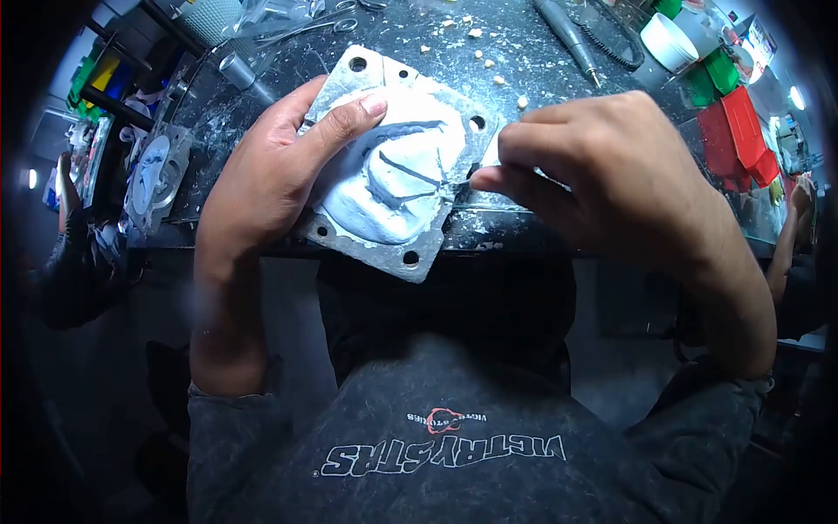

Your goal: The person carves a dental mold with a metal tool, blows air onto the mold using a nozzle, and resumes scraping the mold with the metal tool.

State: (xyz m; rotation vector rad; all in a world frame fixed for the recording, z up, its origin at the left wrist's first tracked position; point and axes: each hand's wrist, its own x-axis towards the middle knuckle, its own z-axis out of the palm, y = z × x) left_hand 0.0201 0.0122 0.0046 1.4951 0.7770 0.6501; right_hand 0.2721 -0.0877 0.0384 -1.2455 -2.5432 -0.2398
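Note:
My left hand [271, 166] grips a grey metal dental flask plate [380, 251] with round holes near its corners, thumb on top and fingers hidden behind. White plaster [384, 223] fills the plate, with a raised mound marked by dark grooves. The plate is tilted at the bench's front edge. My right hand [602, 157] is closed around a thin metal hand tool [459, 184], most of it hidden in the fist. Its tip meets the plaster's right edge, beside the grooves.
A rotary handpiece [567, 39] with a coiled cord lies at the back of the dark bench, near scattered pale crumbs [475, 33]. Scissors [345, 24], a metal cylinder [237, 70], a white tub [670, 42], a red box [738, 135] and another flask [153, 175] surround it. Other people's arms show at both sides.

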